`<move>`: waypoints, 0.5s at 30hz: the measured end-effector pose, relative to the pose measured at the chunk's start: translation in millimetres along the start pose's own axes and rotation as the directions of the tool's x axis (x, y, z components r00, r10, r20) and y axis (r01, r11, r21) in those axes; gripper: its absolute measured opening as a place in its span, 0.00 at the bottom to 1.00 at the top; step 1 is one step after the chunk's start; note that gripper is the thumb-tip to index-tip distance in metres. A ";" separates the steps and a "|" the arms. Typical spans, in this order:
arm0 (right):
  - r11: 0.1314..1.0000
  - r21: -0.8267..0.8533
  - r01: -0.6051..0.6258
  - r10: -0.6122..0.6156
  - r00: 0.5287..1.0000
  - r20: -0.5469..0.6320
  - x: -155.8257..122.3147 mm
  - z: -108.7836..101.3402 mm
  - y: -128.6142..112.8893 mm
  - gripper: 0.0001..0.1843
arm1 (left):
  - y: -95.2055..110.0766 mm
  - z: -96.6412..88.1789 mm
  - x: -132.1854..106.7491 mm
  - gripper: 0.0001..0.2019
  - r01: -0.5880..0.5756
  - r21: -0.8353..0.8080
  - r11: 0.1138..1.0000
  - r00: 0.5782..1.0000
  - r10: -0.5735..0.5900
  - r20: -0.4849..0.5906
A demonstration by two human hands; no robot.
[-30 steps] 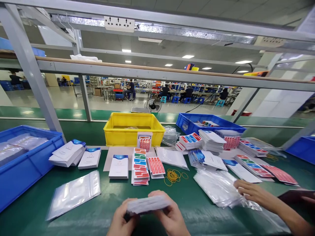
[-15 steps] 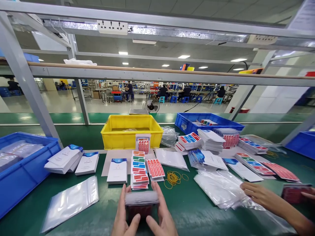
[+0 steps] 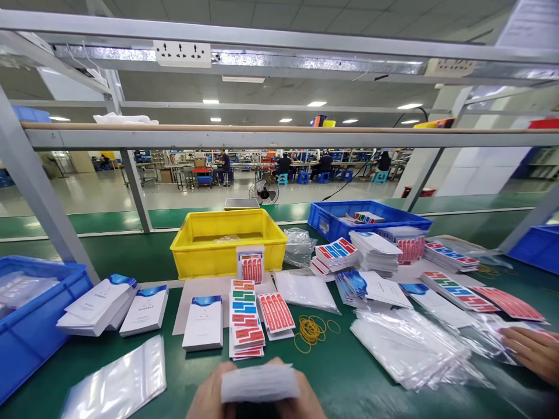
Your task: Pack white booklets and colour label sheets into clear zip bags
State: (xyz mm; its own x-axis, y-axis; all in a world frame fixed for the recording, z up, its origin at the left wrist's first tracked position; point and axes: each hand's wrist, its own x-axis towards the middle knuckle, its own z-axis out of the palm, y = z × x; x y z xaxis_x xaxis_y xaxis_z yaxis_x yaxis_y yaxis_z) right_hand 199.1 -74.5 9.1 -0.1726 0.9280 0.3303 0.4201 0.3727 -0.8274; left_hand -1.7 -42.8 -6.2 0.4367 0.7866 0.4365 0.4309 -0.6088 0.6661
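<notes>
At the front edge of view, a thick stack of bagged cards (image 3: 259, 383) stands on edge, its whitish layered top facing me. My left hand (image 3: 210, 396) grips its left side and my right hand (image 3: 306, 398) its right side; the lower fingers are out of frame. Just beyond lie a strip of colored sticker sheets (image 3: 245, 317), red sticker sheets (image 3: 276, 314) and white booklets with a blue top (image 3: 203, 323). Yellow rubber bands (image 3: 311, 331) lie to the right of the sticker sheets. Flat clear plastic bags (image 3: 117, 378) are at the left front.
A yellow bin (image 3: 229, 247) stands behind the sheets, a blue bin (image 3: 367, 221) back right and another blue bin (image 3: 39, 331) at left. More plastic bags (image 3: 410, 349) lie at right, near a co-worker's hand (image 3: 533, 349). A metal frame rail (image 3: 279, 138) crosses above the table.
The stack has tipped in my hands and come lower, so its red front no longer shows. The co-worker's hand has moved right, drawing a plastic bag along. The view has shifted slightly.
</notes>
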 end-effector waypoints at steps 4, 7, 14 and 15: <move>0.987 -0.145 0.072 -0.095 0.984 -0.154 68.3 -44.8 -0.2 0.11 | 28.5 -27.9 92.8 0.13 -0.091 0.136 0.987 0.995 0.086 0.041; 0.973 -0.231 0.011 -0.065 0.972 -0.226 134.2 -74.9 11.1 0.12 | 34.0 -36.1 168.0 0.13 -0.028 0.186 0.982 0.999 0.024 0.023; 0.931 -0.304 -0.201 0.140 0.968 -0.210 208.8 -88.0 70.9 0.10 | -12.4 -8.0 245.3 0.15 0.202 0.234 0.951 0.975 -0.218 0.044; 0.921 -0.309 -0.236 0.177 0.962 -0.207 208.9 -83.6 81.4 0.10 | -20.8 -2.5 246.8 0.14 0.233 0.238 0.943 0.964 -0.257 0.074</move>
State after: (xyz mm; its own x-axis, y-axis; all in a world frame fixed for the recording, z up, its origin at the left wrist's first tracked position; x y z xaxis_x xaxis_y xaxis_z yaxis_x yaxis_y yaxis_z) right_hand 271.8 150.1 48.8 0.0926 0.9597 0.2654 0.7029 0.1258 -0.7000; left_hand 95.1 164.2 89.1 0.3688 0.9066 0.2050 0.6961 -0.4155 0.5854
